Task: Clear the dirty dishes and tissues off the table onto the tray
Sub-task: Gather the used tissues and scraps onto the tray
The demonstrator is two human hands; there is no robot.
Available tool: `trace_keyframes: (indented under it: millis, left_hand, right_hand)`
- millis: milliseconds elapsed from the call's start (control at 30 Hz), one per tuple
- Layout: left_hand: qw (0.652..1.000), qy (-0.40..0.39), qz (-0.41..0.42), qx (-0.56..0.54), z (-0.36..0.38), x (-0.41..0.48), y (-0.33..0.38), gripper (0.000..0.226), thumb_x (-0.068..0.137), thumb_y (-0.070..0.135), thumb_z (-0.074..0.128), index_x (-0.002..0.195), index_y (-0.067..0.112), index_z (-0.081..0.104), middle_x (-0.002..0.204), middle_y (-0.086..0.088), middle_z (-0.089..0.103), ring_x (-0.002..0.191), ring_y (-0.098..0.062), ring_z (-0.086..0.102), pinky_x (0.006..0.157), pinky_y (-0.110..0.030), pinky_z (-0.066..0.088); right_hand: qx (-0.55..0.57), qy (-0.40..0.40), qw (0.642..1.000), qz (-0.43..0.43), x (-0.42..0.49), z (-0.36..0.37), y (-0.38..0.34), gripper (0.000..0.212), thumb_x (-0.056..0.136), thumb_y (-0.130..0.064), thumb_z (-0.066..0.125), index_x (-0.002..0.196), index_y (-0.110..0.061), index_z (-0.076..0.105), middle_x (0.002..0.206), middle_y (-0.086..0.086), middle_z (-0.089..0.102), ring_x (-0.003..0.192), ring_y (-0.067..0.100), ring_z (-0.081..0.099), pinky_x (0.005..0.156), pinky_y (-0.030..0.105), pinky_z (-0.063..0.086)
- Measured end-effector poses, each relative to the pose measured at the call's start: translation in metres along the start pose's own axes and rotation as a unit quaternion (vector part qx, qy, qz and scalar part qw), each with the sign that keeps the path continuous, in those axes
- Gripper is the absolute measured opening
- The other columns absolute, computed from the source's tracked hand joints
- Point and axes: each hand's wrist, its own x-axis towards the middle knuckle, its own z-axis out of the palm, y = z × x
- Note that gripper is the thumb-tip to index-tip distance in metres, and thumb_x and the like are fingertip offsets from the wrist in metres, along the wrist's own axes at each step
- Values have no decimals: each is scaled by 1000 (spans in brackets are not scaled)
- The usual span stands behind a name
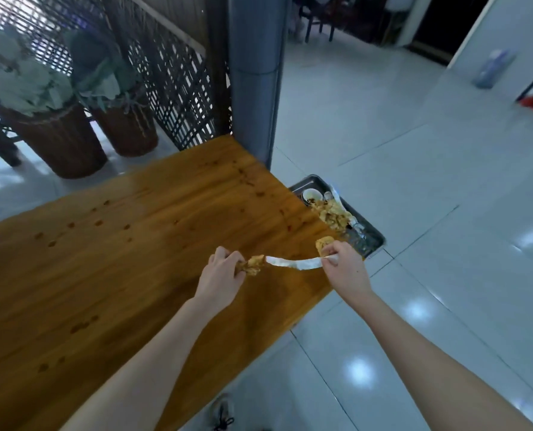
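Note:
Over the right end of the wooden table (119,244), my left hand (224,272) grips a crumpled, orange-stained tissue (254,263). My right hand (343,265) pinches another stained tissue wad (322,245). A white twisted strip of tissue (293,263) stretches between the two hands. The metal tray (374,236) sits lower, beyond the table's right edge. It holds a small white bowl (311,195), a heap of stained tissues (332,214) and some cutlery.
Brown spill marks dot the tabletop. A grey pillar (254,73) stands at the table's far corner, with a lattice screen and two potted plants (56,119) behind the table. Glossy white floor tiles (430,181) spread to the right. My shoe (223,412) shows below the table's edge.

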Motion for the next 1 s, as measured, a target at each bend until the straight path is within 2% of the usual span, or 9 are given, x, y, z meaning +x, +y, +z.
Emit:
trace_keyframes:
  millis: [167, 267, 433, 567, 900, 1000]
  left_hand:
    - [1000, -19, 16, 13, 14, 35, 34, 18, 96, 24, 54, 114, 21, 55, 109, 3, 40, 95, -10, 41, 75, -20, 37]
    - [999, -22, 24, 12, 23, 59, 50, 18, 96, 23, 53, 114, 20, 55, 107, 4, 38, 95, -9, 40, 73, -18, 34]
    - [999, -29, 22, 13, 40, 108, 74, 18, 96, 23, 54, 114, 20, 55, 106, 3, 38, 94, -10, 40, 61, -12, 28]
    - [999, -33, 20, 10, 56, 160, 97, 20, 96, 21, 55, 115, 20, 56, 107, 2, 40, 95, -11, 41, 73, -17, 33]
    - [998, -50, 44, -10, 102, 275, 159, 24, 94, 19, 56, 118, 19, 57, 111, -1, 44, 98, -11, 41, 78, -20, 39]
    - [998, -55, 35, -9, 110, 295, 163, 25, 94, 21, 56, 119, 21, 56, 112, 0, 44, 102, -13, 46, 84, -24, 47]
  right_hand:
    - [13, 27, 999, 20, 19, -23, 35, 9, 85, -13, 58, 91, -19, 61, 95, -5, 55, 81, 10, 50, 68, 26, 40]
    - [25, 24, 999, 28, 35, -32, 53, 6, 86, -11, 58, 89, -16, 60, 92, 0, 56, 76, 15, 55, 66, 33, 49]
    - [39, 26, 998, 38, 75, -47, 78, 8, 86, -11, 61, 88, -18, 60, 94, -2, 56, 80, 14, 53, 67, 29, 44]
    - [40, 27, 998, 36, 122, -65, 101, 9, 85, -10, 62, 88, -18, 60, 95, -3, 57, 83, 12, 53, 69, 26, 40]
    - [22, 28, 998, 59, 224, -104, 168, 8, 84, -9, 64, 87, -16, 61, 96, 2, 61, 87, 17, 55, 76, 30, 42]
    - [23, 14, 998, 65, 246, -99, 182, 8, 84, -10, 64, 87, -17, 61, 97, 2, 61, 89, 17, 55, 77, 29, 42]
